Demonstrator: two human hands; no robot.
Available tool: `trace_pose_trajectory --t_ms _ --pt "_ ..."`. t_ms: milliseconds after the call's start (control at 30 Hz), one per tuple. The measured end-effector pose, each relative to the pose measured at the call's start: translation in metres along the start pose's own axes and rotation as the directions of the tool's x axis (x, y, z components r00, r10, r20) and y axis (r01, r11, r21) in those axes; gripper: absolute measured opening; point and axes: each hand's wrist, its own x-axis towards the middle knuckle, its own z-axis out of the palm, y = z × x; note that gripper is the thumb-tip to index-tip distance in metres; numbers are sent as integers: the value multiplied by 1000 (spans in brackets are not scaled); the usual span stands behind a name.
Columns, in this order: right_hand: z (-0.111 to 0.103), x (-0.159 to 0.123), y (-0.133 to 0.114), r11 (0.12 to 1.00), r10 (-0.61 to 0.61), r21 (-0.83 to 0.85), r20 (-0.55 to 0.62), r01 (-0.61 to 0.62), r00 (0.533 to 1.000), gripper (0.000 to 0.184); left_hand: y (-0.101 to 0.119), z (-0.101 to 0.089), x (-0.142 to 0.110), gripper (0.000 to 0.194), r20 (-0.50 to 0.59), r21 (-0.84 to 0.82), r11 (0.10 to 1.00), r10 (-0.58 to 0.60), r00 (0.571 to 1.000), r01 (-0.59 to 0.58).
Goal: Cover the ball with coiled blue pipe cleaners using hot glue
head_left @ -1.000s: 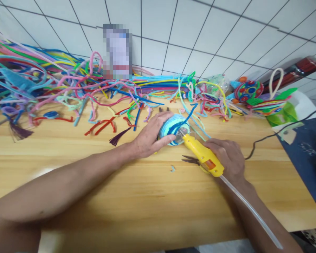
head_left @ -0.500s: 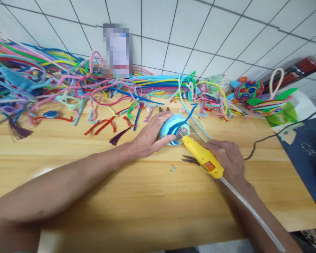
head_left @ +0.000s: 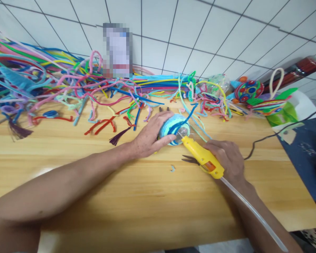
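Note:
My left hand (head_left: pixel 155 135) is wrapped round a ball (head_left: pixel 171 123) covered in coils of blue and mint pipe cleaner, with a clear bare patch facing right. A dark blue pipe cleaner (head_left: pixel 189 115) sticks up loose from the coils. In my right hand (head_left: pixel 227 158) is a yellow glue gun (head_left: pixel 200 151), its nozzle at the ball beside the bare patch; whether it touches I cannot tell. A long clear glue stick (head_left: pixel 252 212) trails from the gun's back end. Dark scissors (head_left: pixel 189 159) lie partly hidden under the gun.
Many coloured pipe cleaners (head_left: pixel 94 84) are heaped along the tiled wall. Against it leans a blurred-out panel (head_left: pixel 118 51). Finished-looking colourful ornaments (head_left: pixel 268 103) lie at the right, near a black cord (head_left: pixel 276 133). A purple tassel (head_left: pixel 120 136) and small scraps (head_left: pixel 173 168) lie on the wooden table (head_left: pixel 115 211).
The end of the glue stick has shifted slightly to the right. Both hands, the ball and the glue gun are otherwise in nearly the same place.

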Motion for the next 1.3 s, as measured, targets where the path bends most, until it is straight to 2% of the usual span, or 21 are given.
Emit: trace_pose_trajectory --t_ms 267,500,867,1033,1300 --pt "1 -3 1 996 53 66 -12 -53 999 17 0 1 -1 66 2 4 1000 -17 1000 17" --pt "1 -1 0 999 31 36 -20 -30 999 13 0 0 0 65 9 13 1000 -8 1000 8" --pt "1 -2 0 998 37 55 -17 -36 999 16 -1 0 0 66 4 3 1000 -3 1000 3" --pt "3 -5 1 999 35 9 -19 -35 999 17 -1 1 0 66 1 -3 1000 -10 1000 10" --pt "1 -3 0 998 30 60 0 -30 1000 21 -1 2 0 65 -21 5 1000 14 1000 -14"
